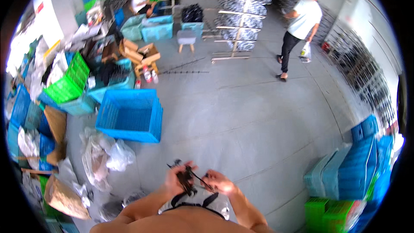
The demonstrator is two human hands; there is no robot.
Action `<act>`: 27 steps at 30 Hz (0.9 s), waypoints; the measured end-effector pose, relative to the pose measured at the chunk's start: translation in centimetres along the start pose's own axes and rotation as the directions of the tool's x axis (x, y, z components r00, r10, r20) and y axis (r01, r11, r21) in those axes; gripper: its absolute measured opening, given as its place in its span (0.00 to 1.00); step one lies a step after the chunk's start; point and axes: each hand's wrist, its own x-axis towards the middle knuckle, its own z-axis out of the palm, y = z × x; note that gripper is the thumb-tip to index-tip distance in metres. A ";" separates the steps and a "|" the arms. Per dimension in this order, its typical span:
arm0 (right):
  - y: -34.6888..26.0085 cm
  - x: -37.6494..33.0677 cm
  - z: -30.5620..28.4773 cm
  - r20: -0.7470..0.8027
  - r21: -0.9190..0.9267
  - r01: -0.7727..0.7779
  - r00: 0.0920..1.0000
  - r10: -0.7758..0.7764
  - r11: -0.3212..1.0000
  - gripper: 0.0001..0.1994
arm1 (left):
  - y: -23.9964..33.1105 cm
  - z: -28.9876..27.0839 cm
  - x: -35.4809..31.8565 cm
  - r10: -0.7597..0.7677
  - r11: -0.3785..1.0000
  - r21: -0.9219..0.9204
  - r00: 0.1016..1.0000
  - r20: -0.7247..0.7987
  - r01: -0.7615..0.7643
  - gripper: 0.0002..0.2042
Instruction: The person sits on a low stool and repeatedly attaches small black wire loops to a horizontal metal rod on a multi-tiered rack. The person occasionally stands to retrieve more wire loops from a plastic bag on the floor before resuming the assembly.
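The left hand (174, 182) curls closed around dark parts (186, 182); the right hand (221, 183) pinches a strip (199, 179) just beside that grip. Should the left grip loosen, parts could drop to the floor (250, 146).

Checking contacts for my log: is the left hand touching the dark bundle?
Touching: the head view shows the dark bundle held against the left hand, covering part of its palm side.
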 end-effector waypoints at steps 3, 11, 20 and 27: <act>-5.7 8.8 -3.1 0.120 -0.217 -0.094 0.985 0.122 0.972 0.11 | 4.8 0.4 4.1 0.231 0.940 -0.245 0.972 -0.048 -0.236 0.17; -16.9 31.0 -9.7 0.297 -0.122 -0.443 0.837 0.459 0.888 0.16 | 22.0 3.0 22.9 0.477 0.848 -0.114 0.839 -0.261 -0.517 0.17; -35.1 45.4 -21.3 0.267 0.243 -0.162 0.959 0.094 0.956 0.11 | 41.0 18.7 43.6 0.548 0.690 0.491 0.827 0.125 -0.531 0.27; -46.4 63.1 -28.7 0.258 0.313 -0.035 0.965 -0.050 0.949 0.12 | 56.8 25.2 57.4 0.295 0.943 0.191 0.950 -0.103 -0.272 0.06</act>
